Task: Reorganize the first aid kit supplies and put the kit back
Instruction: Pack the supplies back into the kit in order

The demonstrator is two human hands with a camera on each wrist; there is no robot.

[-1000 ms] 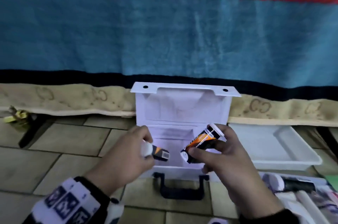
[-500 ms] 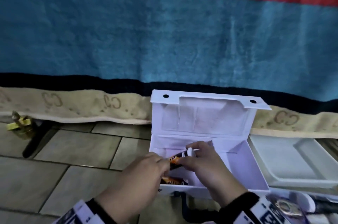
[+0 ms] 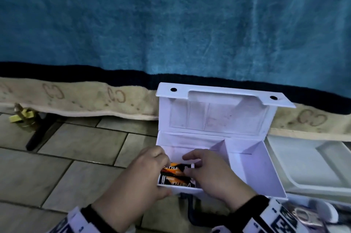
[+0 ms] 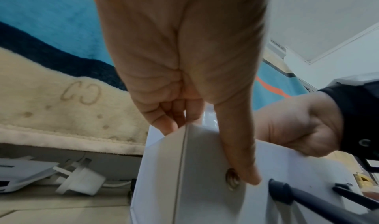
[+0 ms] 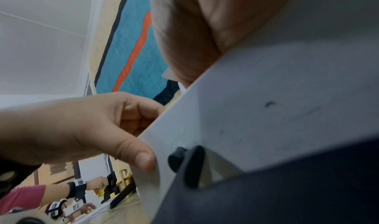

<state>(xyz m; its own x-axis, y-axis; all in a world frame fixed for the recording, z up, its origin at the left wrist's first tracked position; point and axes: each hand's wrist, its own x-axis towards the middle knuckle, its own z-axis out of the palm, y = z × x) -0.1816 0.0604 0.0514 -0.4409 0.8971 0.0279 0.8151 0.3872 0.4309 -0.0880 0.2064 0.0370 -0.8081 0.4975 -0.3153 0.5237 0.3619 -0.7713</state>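
Head view: your left hand and right hand both pinch the upper orange-black tube in the kit box's left compartment; lay it parallel, then release.

Two tubes, one kit box, one tray.

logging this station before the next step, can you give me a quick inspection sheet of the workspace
surface: tiled floor.
job's things: white kit box open, lid upright; two orange-black tubes lie in its left compartment, right compartment bare; white tray beside it on the right.
clutter: brass padlock far left.
hands: left hand at the box's left edge, thumb on its front wall; right hand fingers on the upper tube.
cables: white plug and cord.
surroundings: blue blanket behind.
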